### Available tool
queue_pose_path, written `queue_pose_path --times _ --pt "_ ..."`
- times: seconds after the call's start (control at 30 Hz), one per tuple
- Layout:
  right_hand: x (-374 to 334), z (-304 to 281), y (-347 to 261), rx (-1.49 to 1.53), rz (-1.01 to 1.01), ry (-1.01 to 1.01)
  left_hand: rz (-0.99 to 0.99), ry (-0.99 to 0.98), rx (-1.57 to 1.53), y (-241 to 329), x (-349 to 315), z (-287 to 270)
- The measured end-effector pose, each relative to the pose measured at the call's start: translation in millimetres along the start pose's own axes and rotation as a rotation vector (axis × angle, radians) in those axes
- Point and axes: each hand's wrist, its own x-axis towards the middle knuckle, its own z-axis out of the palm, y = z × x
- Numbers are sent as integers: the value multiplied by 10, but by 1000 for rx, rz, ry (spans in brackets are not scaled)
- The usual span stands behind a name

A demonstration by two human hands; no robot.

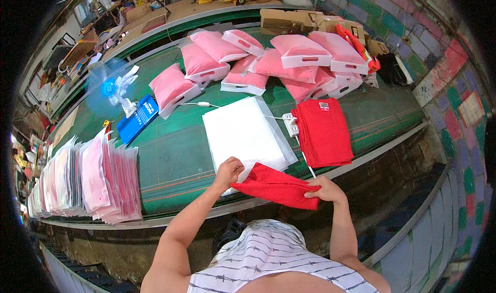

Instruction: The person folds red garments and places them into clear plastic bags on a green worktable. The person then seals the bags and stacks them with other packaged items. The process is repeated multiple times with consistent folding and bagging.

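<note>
Two bare hands work at the near edge of a green table [173, 161], in the lower middle of the frame, with a folded red cloth [279, 186] stretched between them. The cloth's long axis slopes down from the left hand [228, 173] to the right hand [327, 190]. Just above it, at the frame's centre, a white sheet [242, 130] lies flat with a translucent plastic margin; the cloth overlaps its lower edge in this view. The left hand is the nearer to the sheet, by its lower left corner; the right is nearer to a red folded pile [324, 133], right of centre.

The hands are well apart. The right is closed on the cloth's right end, thumb on top. The left has its fingers curled in at the cloth's left end; whether they pinch cloth, clear plastic or nothing cannot be told.

Between sheet and pile lies a white power strip [291, 125]. Plump pink bags [294, 66] heap across the top of the table, a blue packet [137, 120] lies left of centre, and flat pink-and-clear bags [111, 182] stand in a row at lower left.
</note>
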Motion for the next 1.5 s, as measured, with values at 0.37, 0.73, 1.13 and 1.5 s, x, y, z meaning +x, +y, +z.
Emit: queue_pose_path --times 0.37,0.73,1.13,1.5 --pt "-78 36 63 -106 11 28 75 -139 538 67 -10 -113" --pt "-31 47 -78 137 -59 -27 223 -23 340 136 -56 -148" --pt "244 287 -420 -488 -106 420 -25 126 -43 417 184 -272" --pt "710 858 -825 -562 -138 566 255 168 63 1030 186 101"
